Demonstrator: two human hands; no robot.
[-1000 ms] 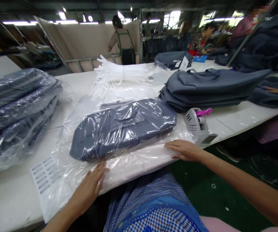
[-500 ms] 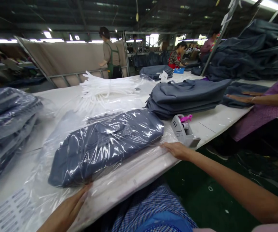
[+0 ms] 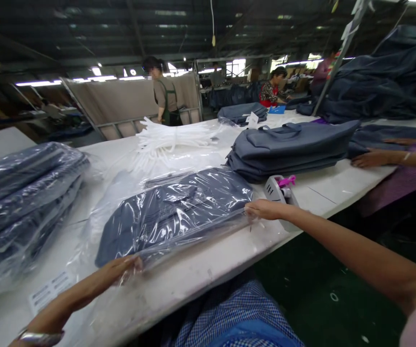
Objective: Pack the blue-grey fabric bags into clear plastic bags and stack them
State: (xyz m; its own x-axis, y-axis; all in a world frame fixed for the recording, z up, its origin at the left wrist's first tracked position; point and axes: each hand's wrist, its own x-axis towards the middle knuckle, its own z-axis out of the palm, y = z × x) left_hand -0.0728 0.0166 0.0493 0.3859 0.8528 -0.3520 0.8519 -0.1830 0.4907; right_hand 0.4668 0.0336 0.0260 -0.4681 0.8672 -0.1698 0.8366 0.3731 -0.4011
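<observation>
A dark blue fabric bag (image 3: 179, 212) lies flat inside a see-through plastic bag (image 3: 196, 237) at the table's near side. My left hand (image 3: 127, 265) is closed on the plastic's near edge by the left end of the fabric bag. At the right end, my right hand (image 3: 265, 209) pinches the same edge, thumb and fingers together. Between my two hands the plastic edge is stretched and slightly raised. Just behind my right hand stands a grey tape dispenser (image 3: 275, 189) with a pink piece on it, partly hidden by the hand.
Plastic-wrapped bags (image 3: 30, 197) are stacked at left, near a printed label sheet (image 3: 50, 289). White strips (image 3: 171, 137) lie behind. Unwrapped dark blue bags (image 3: 290, 147) sit back right. A co-worker's hand (image 3: 372, 158) rests on fabric at far right. The table's edge (image 3: 229, 274) runs before me.
Both hands have taken hold of the plastic's near edge and lifted it toward the fabric bag. The view has shifted, so the scene sits further right. The co-worker's hand at right has moved.
</observation>
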